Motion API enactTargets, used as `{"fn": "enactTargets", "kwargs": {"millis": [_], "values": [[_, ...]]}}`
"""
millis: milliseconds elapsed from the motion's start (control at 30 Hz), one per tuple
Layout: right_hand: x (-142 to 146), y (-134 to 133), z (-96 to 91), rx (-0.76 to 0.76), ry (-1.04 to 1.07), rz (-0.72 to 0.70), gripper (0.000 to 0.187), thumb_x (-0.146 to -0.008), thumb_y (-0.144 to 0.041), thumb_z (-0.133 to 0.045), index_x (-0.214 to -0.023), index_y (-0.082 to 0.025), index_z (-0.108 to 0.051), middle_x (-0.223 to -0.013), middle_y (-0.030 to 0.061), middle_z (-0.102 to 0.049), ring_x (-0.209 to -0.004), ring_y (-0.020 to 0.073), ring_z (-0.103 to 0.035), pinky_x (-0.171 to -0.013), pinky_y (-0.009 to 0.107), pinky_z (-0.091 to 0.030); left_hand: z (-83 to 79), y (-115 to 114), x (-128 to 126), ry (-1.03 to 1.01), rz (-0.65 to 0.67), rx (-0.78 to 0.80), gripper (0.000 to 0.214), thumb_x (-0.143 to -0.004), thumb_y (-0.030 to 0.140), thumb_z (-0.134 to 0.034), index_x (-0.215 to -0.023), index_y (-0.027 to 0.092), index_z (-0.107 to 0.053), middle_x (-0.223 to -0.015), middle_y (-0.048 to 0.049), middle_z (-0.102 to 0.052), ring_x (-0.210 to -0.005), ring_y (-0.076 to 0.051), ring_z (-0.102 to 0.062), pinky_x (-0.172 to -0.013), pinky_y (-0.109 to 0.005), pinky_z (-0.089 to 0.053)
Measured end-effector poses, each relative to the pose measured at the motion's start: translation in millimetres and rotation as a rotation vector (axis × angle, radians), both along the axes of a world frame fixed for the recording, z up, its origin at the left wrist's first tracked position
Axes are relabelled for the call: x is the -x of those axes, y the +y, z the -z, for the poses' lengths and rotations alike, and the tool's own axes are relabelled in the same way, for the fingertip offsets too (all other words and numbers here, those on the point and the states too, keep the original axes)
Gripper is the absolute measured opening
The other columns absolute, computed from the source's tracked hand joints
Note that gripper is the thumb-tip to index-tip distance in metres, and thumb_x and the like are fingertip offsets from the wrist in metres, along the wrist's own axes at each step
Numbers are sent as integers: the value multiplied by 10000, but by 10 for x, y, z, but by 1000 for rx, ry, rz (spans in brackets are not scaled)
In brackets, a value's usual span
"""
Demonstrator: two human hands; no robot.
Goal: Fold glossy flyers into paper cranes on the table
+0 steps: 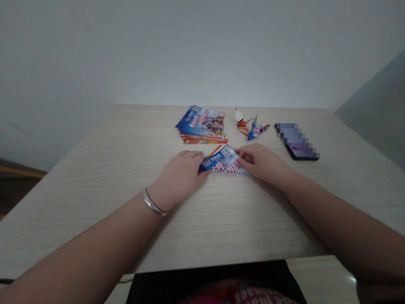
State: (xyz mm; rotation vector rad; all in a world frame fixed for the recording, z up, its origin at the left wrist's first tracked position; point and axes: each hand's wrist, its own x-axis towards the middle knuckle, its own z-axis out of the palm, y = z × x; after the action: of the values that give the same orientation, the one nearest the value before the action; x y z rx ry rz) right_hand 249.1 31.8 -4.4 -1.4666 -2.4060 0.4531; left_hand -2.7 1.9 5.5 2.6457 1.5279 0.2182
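A folded blue printed flyer [223,159], with a QR code and red-and-white lettering, lies on the table between my hands. My left hand [185,171] grips its left end, thumb below and fingers above. At its right end, my right hand [259,162] pinches the paper between thumb and fingers. Just beyond it sits a stack of similar flyers [202,122], fanned slightly, with orange edges showing underneath. Two folded paper cranes stand to the right of that stack, an orange-and-white one [242,126] and a blue one [255,131].
A black phone [297,141], its screen blurred out, rests on the right side of the pale wooden table [104,177]. A wall [202,50] rises behind the table's back edge. Dark cloth [158,287] shows below the front edge, near a thin cable [126,281].
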Motion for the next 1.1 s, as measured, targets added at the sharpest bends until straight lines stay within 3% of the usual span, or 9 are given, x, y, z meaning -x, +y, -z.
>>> {"fn": "enactTargets", "kwargs": {"millis": [200, 367, 467, 567, 800, 867, 933, 1000, 1100], "values": [[-11, -24, -9, 8, 28, 40, 150, -889, -259, -573, -784, -195, -659, -862, 73, -724, -743, 186, -597, -673, 322, -415, 2, 66, 46, -133, 19, 26, 284, -951, 262, -481, -1100, 128, -682, -1068, -130, -717, -1011, -274, -649, -960, -447, -500], [-8, -27, -4, 7, -25, 61, 163, -899, -288, -561, -888, -185, -688, -854, 90, -708, -761, 211, -585, -663, 337, -395, 46, 33, 6, -587, -69, 250, 373, -927, 326, -548, -1275, 197, -584, -1178, -96, -704, -959, -228, -683, -893, -409, -543], [-12, -20, -5, 9, 0, 38, 160, -899, -280, -558, -885, -188, -689, -893, 90, -719, -804, 216, -601, -711, 346, -418, 114, 67, -26, -843, -73, 398, 345, -905, 353, -588, -1216, 212, -631, -1168, -70, -721, -972, -215, -690, -905, -405, -557], [-9, -34, 2, 9, 36, 22, 161, -892, -287, -560, -807, -192, -658, -913, 91, -726, -827, 220, -613, -754, 363, -438, 163, 123, -48, -940, -172, 473, 315, -907, 394, -589, -1114, 184, -700, -1114, -90, -742, -978, -228, -693, -889, -412, -569], [55, -115, 95, 150, 429, 103, 156, -893, -344, -568, -807, -215, -559, -1003, 86, -713, -746, 186, -624, -652, 351, -487, 148, 137, -70, -1281, -280, 501, 365, -831, 284, -686, -1160, 125, -685, -1259, -127, -695, -1097, -225, -673, -1023, -423, -526], [80, -100, 143, 214, 570, 154, 186, -866, -379, -613, -950, -225, -551, -1038, 84, -701, -726, 174, -625, -601, 329, -489, 152, 128, -80, -1323, -271, 416, 354, -815, 255, -699, -1141, 120, -684, -1271, -127, -686, -1130, -225, -659, -1055, -423, -507], [98, -65, 189, 239, 687, 203, 393, -820, -422, -670, -1124, -232, -510, -1041, 77, -687, -732, 172, -629, -573, 310, -485, 165, 127, -89, -1318, -264, 343, 346, -806, 241, -708, -1132, 128, -674, -1268, -124, -684, -1151, -229, -651, -1062, -424, -505], [108, -28, 221, 253, 746, 233, 534, -793, -453, -698, -1222, -227, -476, -959, 51, -678, -720, 172, -623, -561, 301, -474, 179, 132, -90, -1304, -241, 341, 389, -796, 238, -726, -1163, 144, -637, -1265, -125, -687, -1160, -232, -653, -1051, -427, -515], [108, -3, 219, 283, 768, 246, 549, -788, -442, -709, -1247, -209, -516, -808, 7, -652, -660, 161, -588, -552, 296, -453, 189, 141, -74, -1262, -194, 407, 493, -779, 249, -755, -1230, 170, -574, -1278, -133, -685, -1151, -240, -667, -1022, -440, -534]]}}
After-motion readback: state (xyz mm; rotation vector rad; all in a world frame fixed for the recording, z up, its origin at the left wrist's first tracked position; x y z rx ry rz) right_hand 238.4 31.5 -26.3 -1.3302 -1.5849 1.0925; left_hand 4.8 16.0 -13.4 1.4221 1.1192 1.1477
